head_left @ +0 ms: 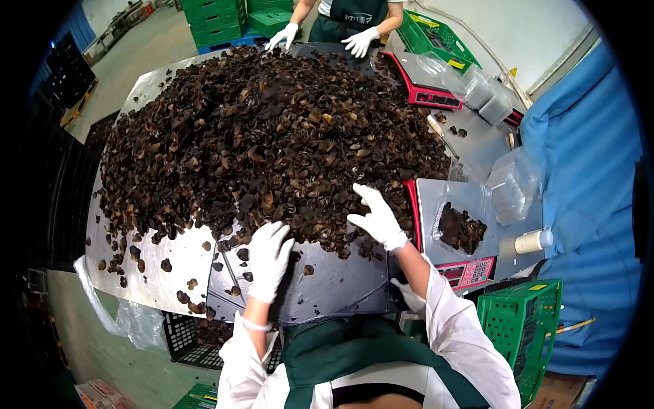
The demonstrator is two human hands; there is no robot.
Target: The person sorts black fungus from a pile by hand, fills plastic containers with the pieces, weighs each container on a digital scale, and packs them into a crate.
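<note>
Plainly, we take the heap point(272, 136) of dark, curled pieces as our landmark; it covers most of the metal table point(170, 255). Our gloved left hand point(269, 255) is at its near edge, left of the right hand, fingers extended and slightly parted; whether they touch pieces, we cannot tell. Our gloved right hand point(378, 217) is over its near right edge, thumb and fingers spread wide; contact there is also unclear to us. The two hands stand well apart, the ragged near edge of the heap between them.

Room: on the near side we see a strip of dark sheet point(334, 286) running toward our apron point(354, 351), dotted with loose pieces. Left of the heap, a narrow metal margin. Right of it, tighter: a red scale point(477, 271) stands just beside the heap's edge and near our right hand, a small batch point(466, 232) of similar pieces on its pan. Beyond that scale, farther right of the heap, clear containers point(512, 185) and a pale bottle point(533, 241). At the heap's far right edge, a second scale point(436, 99); at its far side, a co-worker point(340, 24).
</note>
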